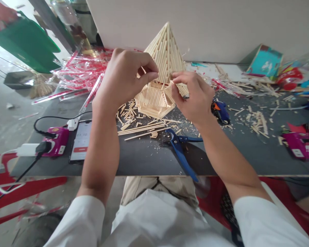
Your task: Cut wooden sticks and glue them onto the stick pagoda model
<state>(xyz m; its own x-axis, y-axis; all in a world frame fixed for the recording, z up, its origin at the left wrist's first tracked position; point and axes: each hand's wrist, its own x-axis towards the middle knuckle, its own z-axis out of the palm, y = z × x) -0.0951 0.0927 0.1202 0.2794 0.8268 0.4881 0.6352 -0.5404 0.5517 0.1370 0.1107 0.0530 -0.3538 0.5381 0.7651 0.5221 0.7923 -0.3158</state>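
A small model pavilion (pixel 167 51) made of thin wooden sticks stands at the back middle of the table, with a pointed roof above a low many-sided base (pixel 157 103). My left hand (pixel 128 75) is raised in front of the roof's left side, thumb and forefinger pinched together; what lies between them is too small to tell. On the other side, my right hand (pixel 193 94) pinches close to the roof's lower right edge. A pale tip shows at its fingertips, but its kind is unclear. Blue-handled cutters (pixel 181 151) lie below, between my forearms.
Loose sticks (pixel 141 131) and cut bits lie around the model. Red-and-clear plastic wrappers (pixel 77 73) heap at left, near a phone (pixel 80 142) and magenta power socket (pixel 56 140). A blue tool (pixel 220 111), probably a glue gun, lies right; another magenta socket (pixel 297 145) sits farther right.
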